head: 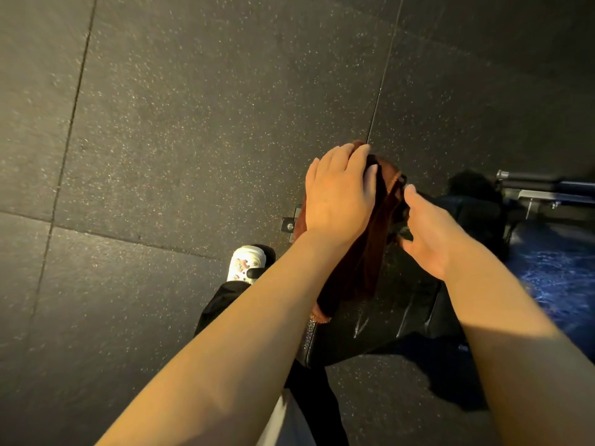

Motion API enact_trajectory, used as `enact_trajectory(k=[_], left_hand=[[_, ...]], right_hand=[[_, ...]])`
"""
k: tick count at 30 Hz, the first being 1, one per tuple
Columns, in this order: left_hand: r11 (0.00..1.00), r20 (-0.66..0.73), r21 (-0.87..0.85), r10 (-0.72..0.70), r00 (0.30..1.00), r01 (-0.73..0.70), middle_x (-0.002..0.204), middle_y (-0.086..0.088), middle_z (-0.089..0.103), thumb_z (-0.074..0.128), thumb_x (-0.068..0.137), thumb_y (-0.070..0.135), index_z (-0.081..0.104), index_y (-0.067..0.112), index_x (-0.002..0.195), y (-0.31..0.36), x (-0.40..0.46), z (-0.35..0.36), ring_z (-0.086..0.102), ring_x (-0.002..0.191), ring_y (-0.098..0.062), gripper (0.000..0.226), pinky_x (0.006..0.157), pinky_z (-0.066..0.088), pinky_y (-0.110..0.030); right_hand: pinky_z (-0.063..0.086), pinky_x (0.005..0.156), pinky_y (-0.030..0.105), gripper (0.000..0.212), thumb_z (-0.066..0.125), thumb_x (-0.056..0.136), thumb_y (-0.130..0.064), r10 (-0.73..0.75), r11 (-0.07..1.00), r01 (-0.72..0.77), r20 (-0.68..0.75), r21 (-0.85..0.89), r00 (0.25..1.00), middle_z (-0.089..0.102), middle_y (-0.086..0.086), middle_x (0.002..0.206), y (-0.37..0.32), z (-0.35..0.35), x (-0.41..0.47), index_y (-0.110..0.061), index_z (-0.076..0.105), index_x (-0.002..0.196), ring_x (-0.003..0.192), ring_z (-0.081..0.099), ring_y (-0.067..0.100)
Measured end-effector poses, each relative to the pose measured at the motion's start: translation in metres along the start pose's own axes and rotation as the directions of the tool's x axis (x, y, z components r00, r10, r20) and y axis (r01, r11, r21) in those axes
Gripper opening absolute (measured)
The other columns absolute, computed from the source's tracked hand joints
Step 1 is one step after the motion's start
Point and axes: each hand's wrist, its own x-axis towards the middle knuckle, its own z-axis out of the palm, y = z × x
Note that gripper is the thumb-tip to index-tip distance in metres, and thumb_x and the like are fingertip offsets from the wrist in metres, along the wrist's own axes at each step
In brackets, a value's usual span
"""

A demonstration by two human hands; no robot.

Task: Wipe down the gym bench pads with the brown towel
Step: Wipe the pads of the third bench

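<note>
The brown towel (pixel 363 252) looks soft, light and limp, so it should bunch and slide rather than hold any shape; my judgement is that it is best handled with a flat palm pressing a folded wad, or by gathering a hem, since a loose edge would only drag. It lies draped in long folds over the far end of the black bench pad (pixel 380 320), running from the pad's far edge back toward its near left edge, where a paler fringed hem (pixel 322 313) hangs over. Its colour is a deep rust-brown, darker in the creases. The left hand (pixel 338 194) rests on top of the towel with fingers spread and nearly straight, pressing rather than clutching. The right hand (pixel 425 233) is at the towel's right side, thumb extended and fingers loosely curled toward the cloth (whether they actually pinch it I cannot tell). The pad is glossy vinyl, probably slick under cloth, with creases catching the light. Below it are the speckled rubber floor (pixel 161 123) and a white clog (pixel 246 262).
</note>
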Motion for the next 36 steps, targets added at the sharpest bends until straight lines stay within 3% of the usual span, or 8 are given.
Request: enact_trajectory(k=[9, 15, 18, 27, 29, 31, 33, 36], left_hand=[[0.999, 0.010, -0.014, 0.043, 0.999, -0.043, 0.127, -0.011, 0.062, 0.053, 0.094, 0.037, 0.062, 0.010, 0.130, -0.007, -0.013, -0.004, 0.056, 0.120, -0.030, 0.046, 0.101, 0.044, -0.051], [0.996, 0.030, -0.085, 0.044, 0.999, -0.041, 0.160, -0.017, 0.027, 0.056, 0.096, 0.033, 0.026, 0.013, 0.156, -0.015, -0.070, -0.012, 0.020, 0.150, -0.035, 0.070, 0.122, 0.020, -0.046], [0.998, 0.043, -0.019, 0.065, 0.997, -0.064, 0.164, -0.018, 0.015, 0.052, 0.097, 0.035, 0.014, 0.020, 0.157, -0.020, -0.115, -0.011, 0.014, 0.152, -0.036, 0.073, 0.119, 0.026, -0.057], [0.992, -0.142, 0.127, 0.026, 0.990, -0.008, 0.162, -0.011, 0.020, 0.047, 0.101, 0.041, 0.016, 0.024, 0.158, -0.028, -0.233, 0.002, 0.024, 0.150, -0.030, 0.067, 0.118, 0.030, -0.047], [0.992, -0.196, 0.126, 0.017, 0.980, 0.008, 0.159, -0.015, 0.028, 0.052, 0.099, 0.040, 0.025, 0.020, 0.155, -0.029, -0.236, 0.007, 0.029, 0.148, -0.032, 0.065, 0.116, 0.033, -0.049], [0.992, -0.242, 0.127, 0.036, 0.970, -0.005, 0.156, -0.016, 0.033, 0.056, 0.098, 0.036, 0.034, 0.016, 0.150, -0.032, -0.232, 0.011, 0.035, 0.145, -0.035, 0.061, 0.114, 0.037, -0.049], [0.991, -0.260, 0.127, 0.069, 0.963, -0.036, 0.155, -0.018, 0.035, 0.057, 0.098, 0.034, 0.038, 0.014, 0.147, -0.034, -0.229, 0.013, 0.037, 0.143, -0.037, 0.057, 0.112, 0.038, -0.051], [0.987, -0.254, 0.140, 0.113, 0.961, -0.079, 0.154, -0.021, 0.036, 0.053, 0.100, 0.035, 0.039, 0.013, 0.147, -0.037, -0.225, 0.013, 0.036, 0.144, -0.037, 0.054, 0.112, 0.038, -0.053]], right_hand=[[0.022, 0.119, 0.043, 0.051, 0.033, 0.107, -0.041, -0.007, 1.000, 0.007, 0.050, -0.008, 0.999, 0.027, 0.002, 0.161, 0.008, -0.006, 0.001, -0.032, 0.021, 0.156, 0.148, 0.024, 0.020], [0.023, 0.119, 0.044, 0.051, 0.034, 0.107, -0.041, -0.051, 0.998, 0.053, 0.087, -0.020, 0.995, 0.023, 0.001, 0.162, 0.025, -0.012, 0.000, -0.034, 0.020, 0.156, 0.149, 0.022, 0.020], [0.023, 0.121, 0.046, 0.054, 0.036, 0.106, -0.042, -0.071, 0.996, 0.076, 0.113, -0.040, 0.991, 0.019, 0.001, 0.164, 0.030, -0.015, -0.001, -0.034, 0.017, 0.156, 0.149, 0.020, 0.021], [0.023, 0.121, 0.045, 0.053, 0.030, 0.107, -0.043, -0.220, 0.952, 0.216, 0.007, -0.218, 0.975, 0.017, 0.000, 0.164, 0.040, -0.001, -0.006, -0.034, 0.013, 0.157, 0.148, 0.025, 0.024], [0.027, 0.117, 0.042, 0.052, 0.031, 0.107, -0.040, -0.332, 0.913, 0.303, -0.066, -0.272, 0.941, 0.020, 0.000, 0.163, 0.050, 0.010, -0.012, -0.032, 0.016, 0.157, 0.147, 0.027, 0.023], [0.029, 0.114, 0.035, 0.050, 0.034, 0.107, -0.035, -0.545, 0.798, 0.482, -0.094, -0.362, 0.833, 0.022, -0.001, 0.162, 0.067, 0.018, -0.025, -0.030, 0.022, 0.155, 0.146, 0.027, 0.018], [0.026, 0.107, 0.021, 0.047, 0.037, 0.106, -0.030, -0.714, 0.636, 0.643, -0.010, -0.426, 0.700, 0.025, -0.002, 0.161, 0.088, 0.027, -0.039, -0.029, 0.030, 0.152, 0.146, 0.025, 0.012], [0.024, 0.106, 0.015, 0.046, 0.036, 0.106, -0.029, -0.782, 0.512, 0.733, 0.111, -0.448, 0.614, 0.026, -0.002, 0.160, 0.118, 0.042, -0.042, -0.024, 0.033, 0.152, 0.147, 0.023, 0.012]])
